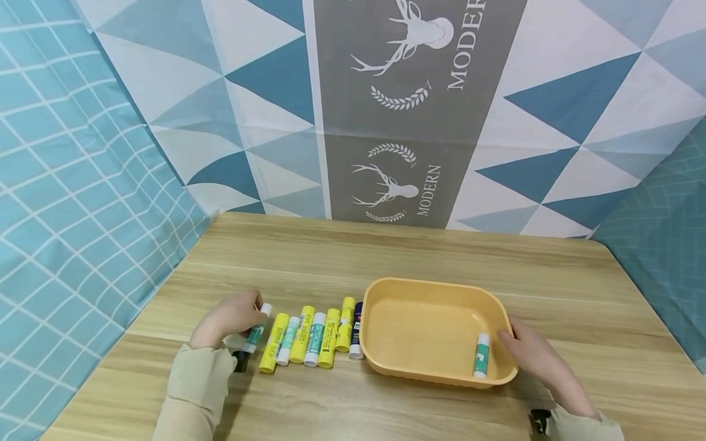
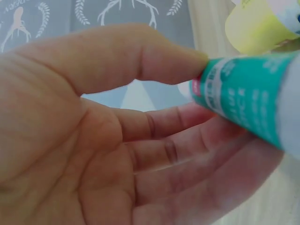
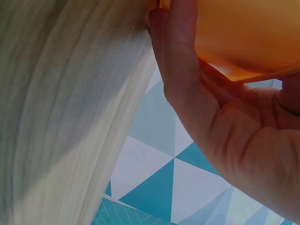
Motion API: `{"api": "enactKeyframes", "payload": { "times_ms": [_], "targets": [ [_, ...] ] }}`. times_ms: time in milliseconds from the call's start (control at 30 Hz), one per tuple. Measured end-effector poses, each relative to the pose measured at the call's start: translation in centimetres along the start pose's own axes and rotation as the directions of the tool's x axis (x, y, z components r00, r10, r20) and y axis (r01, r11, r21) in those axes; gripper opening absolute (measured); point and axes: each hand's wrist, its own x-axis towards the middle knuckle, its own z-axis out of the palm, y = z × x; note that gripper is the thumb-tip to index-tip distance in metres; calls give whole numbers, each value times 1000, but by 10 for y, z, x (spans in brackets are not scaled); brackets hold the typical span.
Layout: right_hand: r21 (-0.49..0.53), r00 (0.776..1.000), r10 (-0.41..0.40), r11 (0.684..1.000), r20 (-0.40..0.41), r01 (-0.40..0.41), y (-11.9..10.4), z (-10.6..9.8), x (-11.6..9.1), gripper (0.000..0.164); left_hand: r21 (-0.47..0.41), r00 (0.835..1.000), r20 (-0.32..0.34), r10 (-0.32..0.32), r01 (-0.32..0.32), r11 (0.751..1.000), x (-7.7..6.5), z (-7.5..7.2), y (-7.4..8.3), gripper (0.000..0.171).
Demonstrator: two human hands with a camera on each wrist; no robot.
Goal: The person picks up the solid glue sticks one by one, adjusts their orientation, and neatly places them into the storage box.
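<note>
My left hand (image 1: 231,319) pinches a green glue stick (image 1: 256,334) with white ends, at the left end of a row of glue sticks. In the left wrist view the thumb lies on one side of this glue stick (image 2: 239,93) and the fingers on the other. My right hand (image 1: 536,357) holds the right rim of a yellow-orange plastic tray (image 1: 422,333). The right wrist view shows fingers on the outside of the tray wall (image 3: 248,37). Inside the tray, near its right end, lies another green glue stick (image 1: 481,358).
Between the left hand and the tray lie several glue sticks: yellow ones (image 1: 275,343), green-and-white ones (image 1: 314,339) and a dark blue one (image 1: 357,331) beside the tray's left wall. A patterned cloth (image 1: 391,118) hangs behind the wooden table (image 1: 328,252).
</note>
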Motion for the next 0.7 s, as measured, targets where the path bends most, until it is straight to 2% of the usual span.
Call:
{"api": "enactKeyframes", "payload": {
  "times_ms": [100,433,533,700],
  "targets": [
    [2,1000,1,1000,-2,-1,-1,0,-1,45,17,1000,-12,13,-13,1000,-1,-1,5,18],
    [-3,1000,9,1000,9,-9,-1,0,-1,46,33,987,-74,140,-138,990,-4,-5,36,22],
    [6,1000,7,1000,17,-7,0,0,-1,47,12,979,-95,182,-182,983,-5,-4,48,23],
    [19,1000,7,1000,19,-8,0,-1,-1,47,-78,970,-116,213,-223,972,-5,2,67,26]
  ]
}}
